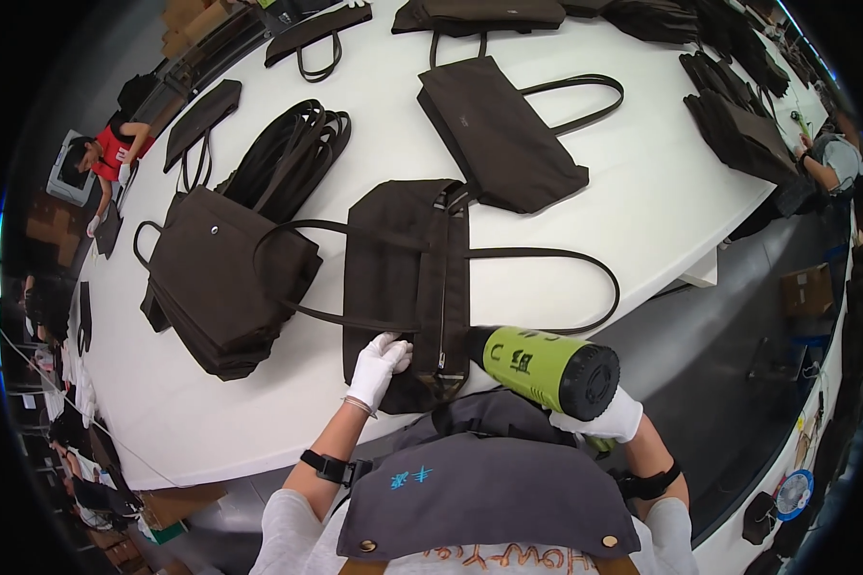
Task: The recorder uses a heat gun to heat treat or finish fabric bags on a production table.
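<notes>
In front of me a dark brown tote bag (384, 244) lies on its side on the white table, its zipper edge running towards me. Two long straps spread from it, one to each side. My left hand (382, 366), in a white glove, is closed at the bag's near part, fingers curled at the left strap (331, 316). In my gloved right hand (609, 417) is a green heat gun (532, 362) with a black rear cap. Its black nozzle reaches the bag's near right edge. The heat gun partly hides my right fingers and its handle.
Left of the bag sits a pile of similar bags (221, 278), with looped straps (307, 144) behind it. Another tote (499, 134) lies beyond. More bags are stacked at the far right (738, 129). Other people work at the table's left (125, 149) and right (829, 163).
</notes>
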The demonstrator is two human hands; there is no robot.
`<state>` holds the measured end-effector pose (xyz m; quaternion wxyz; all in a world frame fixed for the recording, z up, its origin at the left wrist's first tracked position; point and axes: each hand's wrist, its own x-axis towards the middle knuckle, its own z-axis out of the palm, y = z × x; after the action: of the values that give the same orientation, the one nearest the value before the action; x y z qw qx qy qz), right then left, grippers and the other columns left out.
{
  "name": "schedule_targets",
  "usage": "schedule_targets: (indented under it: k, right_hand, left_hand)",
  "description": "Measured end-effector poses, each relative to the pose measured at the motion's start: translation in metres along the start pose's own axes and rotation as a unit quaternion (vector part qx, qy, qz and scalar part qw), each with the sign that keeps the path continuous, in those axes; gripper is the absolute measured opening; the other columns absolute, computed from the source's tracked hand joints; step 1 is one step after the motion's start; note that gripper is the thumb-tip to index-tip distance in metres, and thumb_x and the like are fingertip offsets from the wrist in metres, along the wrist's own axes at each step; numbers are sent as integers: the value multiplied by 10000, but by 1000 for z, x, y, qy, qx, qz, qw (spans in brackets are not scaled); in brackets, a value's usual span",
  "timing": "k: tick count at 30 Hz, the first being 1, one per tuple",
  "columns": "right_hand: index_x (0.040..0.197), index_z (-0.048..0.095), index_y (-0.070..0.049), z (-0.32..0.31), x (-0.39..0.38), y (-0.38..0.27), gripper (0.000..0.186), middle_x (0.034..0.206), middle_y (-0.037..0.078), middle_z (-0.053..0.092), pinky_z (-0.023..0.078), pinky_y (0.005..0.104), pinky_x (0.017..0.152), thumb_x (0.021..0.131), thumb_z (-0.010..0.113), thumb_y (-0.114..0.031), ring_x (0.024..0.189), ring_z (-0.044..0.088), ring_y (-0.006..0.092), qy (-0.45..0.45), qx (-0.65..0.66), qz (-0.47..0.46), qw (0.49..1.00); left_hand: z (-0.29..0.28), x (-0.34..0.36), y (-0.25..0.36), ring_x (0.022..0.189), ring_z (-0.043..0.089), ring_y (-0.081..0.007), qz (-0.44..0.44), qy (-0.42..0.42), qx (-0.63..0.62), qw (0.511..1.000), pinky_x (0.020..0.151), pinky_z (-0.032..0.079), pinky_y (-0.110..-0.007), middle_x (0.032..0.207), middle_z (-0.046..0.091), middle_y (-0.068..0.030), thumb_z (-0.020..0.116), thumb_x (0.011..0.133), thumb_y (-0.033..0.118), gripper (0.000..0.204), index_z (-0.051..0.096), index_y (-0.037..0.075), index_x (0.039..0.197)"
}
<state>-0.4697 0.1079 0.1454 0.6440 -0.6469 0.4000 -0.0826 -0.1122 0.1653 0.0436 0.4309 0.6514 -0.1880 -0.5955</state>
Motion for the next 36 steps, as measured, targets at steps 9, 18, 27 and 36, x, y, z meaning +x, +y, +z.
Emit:
schedule_targets:
  k: [9, 18, 27, 36]
  right_hand:
    - [1131, 583, -7, 16, -10, -1, 511, 1021, 82, 660, 515, 317, 843, 673, 800, -73, 912, 617, 183, 60, -4, -53, 997]
    - [1082, 598, 10, -7, -27, -18, 380, 920, 56, 643, 520, 262, 692, 725, 722, 51, 802, 616, 126, 359, 212, 2, 909]
    - [1229, 501, 66, -30, -57, -24, 546, 895, 98, 608, 483, 260, 590, 705, 651, 51, 669, 601, 174, 517, 231, -82, 820]
    - [1230, 494, 73, -22, -42, -20, 606, 899, 138, 626, 502, 290, 577, 674, 730, 29, 656, 619, 201, 365, 296, -93, 878]
  left_hand:
    - [1, 15, -11, 858, 603, -132, 144, 9, 107, 984, 761, 497, -251, 1093, 635, -121, 585, 925, 107, 518, 403, -52, 1383]
    - [80, -2, 58, 1109, 566, -370, 342, -223, 557, 723, 956, 446, -427, 1305, 530, -206, 677, 799, 210, 573, 492, 6, 1301]
    - [-38, 137, 84, 1146, 567, -325, 233, 307, 348, 855, 961, 464, -406, 1271, 552, -232, 824, 692, 335, 867, 418, -37, 1362]
    - [1, 73, 165, 764, 628, -144, 208, 7, 135, 969, 686, 511, -311, 908, 695, -83, 735, 834, 220, 319, 676, -45, 1001]
